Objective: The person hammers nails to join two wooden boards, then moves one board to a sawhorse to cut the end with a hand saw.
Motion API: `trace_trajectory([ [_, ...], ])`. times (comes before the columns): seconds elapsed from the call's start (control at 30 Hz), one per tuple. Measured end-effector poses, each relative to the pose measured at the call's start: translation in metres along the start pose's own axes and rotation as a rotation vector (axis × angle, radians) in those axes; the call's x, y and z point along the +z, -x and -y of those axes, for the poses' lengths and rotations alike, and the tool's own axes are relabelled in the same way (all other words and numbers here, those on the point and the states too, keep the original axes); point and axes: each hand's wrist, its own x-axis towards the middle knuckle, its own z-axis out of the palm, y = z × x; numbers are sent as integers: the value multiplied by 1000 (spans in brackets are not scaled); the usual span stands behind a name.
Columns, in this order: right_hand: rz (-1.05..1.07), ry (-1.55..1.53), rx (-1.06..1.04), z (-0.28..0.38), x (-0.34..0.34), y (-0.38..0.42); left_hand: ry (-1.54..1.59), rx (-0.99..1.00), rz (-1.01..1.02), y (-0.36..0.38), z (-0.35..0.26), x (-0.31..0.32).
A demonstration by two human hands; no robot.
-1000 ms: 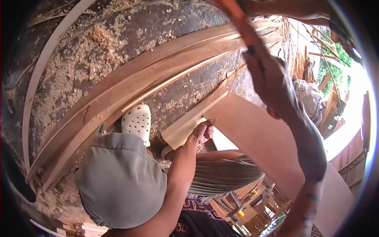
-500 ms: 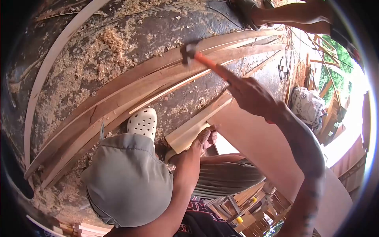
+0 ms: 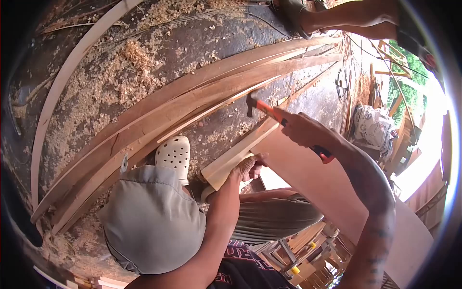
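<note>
My right hand (image 3: 308,130) is closed round the handle of a claw hammer (image 3: 272,111) with an orange and black grip. The hammer's head is raised above a wooden strip and points to the left. My left hand (image 3: 248,167) is closed, its fingers pinched together at the corner of a large thin wood panel (image 3: 313,168). Whatever those fingers hold is too small to make out. Beside that hand, the pale wooden strip (image 3: 226,166) lies along the panel's end.
Long curved planks (image 3: 192,98) lie across the floor, which is strewn with wood shavings (image 3: 137,60). A cream clog (image 3: 173,154) is on my foot beside them. A grey cap (image 3: 154,216) fills the lower left. Another person's leg (image 3: 351,21) shows at the top right, above a white sack (image 3: 373,127).
The hammer has come down towards the wooden strip, and its head has shifted right. My left hand stays at the panel's corner.
</note>
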Motion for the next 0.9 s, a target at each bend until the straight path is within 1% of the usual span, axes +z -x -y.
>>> trace_trajectory([
  [0.07, -170, -90, -28, -7, -2, 7, -294, -202, -6, -5, -20, 5],
  [0.1, -178, -158, -7, -9, -3, 10, -440, -305, -8, -10, -31, 6],
  [0.13, -187, -226, 13, -10, -6, 13, -774, -482, -86, -2, -57, 20],
  [0.17, -196, -295, 29, -11, -9, 16, -977, -406, -95, -10, -72, 25],
  [0.23, -243, -332, -67, -25, -10, 17, -1389, -232, -114, -29, -94, 44],
  [0.27, -276, -324, -122, -46, -5, 9, -1242, 262, -140, -50, -87, 40],
  [0.3, -308, -312, -177, -57, -3, 6, -1030, 433, -164, -42, -97, 54],
  [0.33, -290, -289, -116, -56, -6, 8, -832, 604, -158, -34, -108, 69],
  [0.37, -272, -263, -57, -52, -9, 11, -622, 467, -154, 2, -138, 103],
  [0.4, -255, -236, 3, -49, -13, 13, -461, 473, -69, 1, -142, 103],
  [0.43, -260, -265, 6, -49, -13, 11, -299, 472, 15, 0, -144, 104],
  [0.47, -262, -300, 11, -50, -10, 9, -367, 449, 2, -2, -142, 105],
  [0.53, -249, -362, 23, -43, -6, 6, -391, 399, 35, -7, -139, 112],
  [0.57, -261, -405, -14, -45, -3, 1, -406, 367, 50, -9, -138, 114],
  [0.63, -293, -494, -81, -53, 3, -8, -374, 436, 93, -4, -144, 121],
  [0.67, -325, -484, -58, -51, 4, -12, -355, 453, 123, -1, -149, 122],
  [0.7, -374, -460, -61, -50, 4, -15, -322, 468, 196, 2, -155, 125],
  [0.73, -422, -434, -63, -50, 4, -18, -351, 500, 153, 9, -156, 133],
  [0.77, -469, -404, -67, -49, 3, -21, -316, 438, 125, -2, -156, 123],
  [0.83, -525, -321, -92, -57, -1, -30, -275, 448, 158, -7, -155, 119],
  [0.9, -570, -180, -141, -70, -4, -45, -367, 458, 46, -9, -156, 112],
])
